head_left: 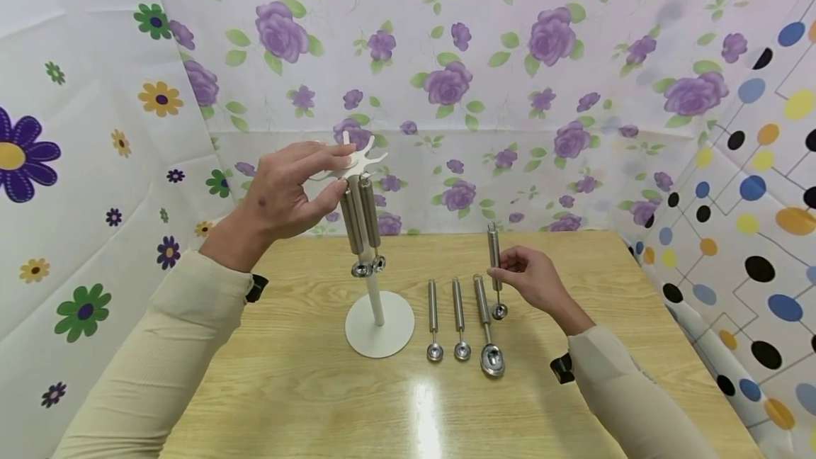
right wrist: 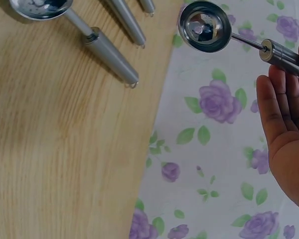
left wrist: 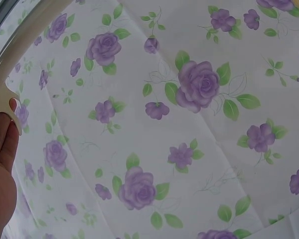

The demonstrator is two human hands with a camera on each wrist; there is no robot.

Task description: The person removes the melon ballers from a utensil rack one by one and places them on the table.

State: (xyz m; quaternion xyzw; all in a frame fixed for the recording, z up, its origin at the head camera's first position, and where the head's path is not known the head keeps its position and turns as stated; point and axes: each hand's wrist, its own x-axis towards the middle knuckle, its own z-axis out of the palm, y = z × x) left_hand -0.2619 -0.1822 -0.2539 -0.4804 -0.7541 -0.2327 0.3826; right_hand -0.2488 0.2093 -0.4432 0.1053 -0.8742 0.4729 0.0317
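Note:
In the head view my left hand rests its straight fingers on the hub of a white utensil stand, the thumb near a hanging handle. In the left wrist view, fingers lie against the stand's hooks. Two steel-handled scoops hang from those hooks, bowls down. My right hand pinches the steel handle of a melon baller, holding it upright with its bowl lowest. The right wrist view shows that melon baller's round bowl close up, the thumb mostly cut off.
Right of the stand's base, two small scoops and a larger oval-bowled scoop lie in a row on the wooden table. Flowered cloth hangs behind, with a dotted cloth at the right.

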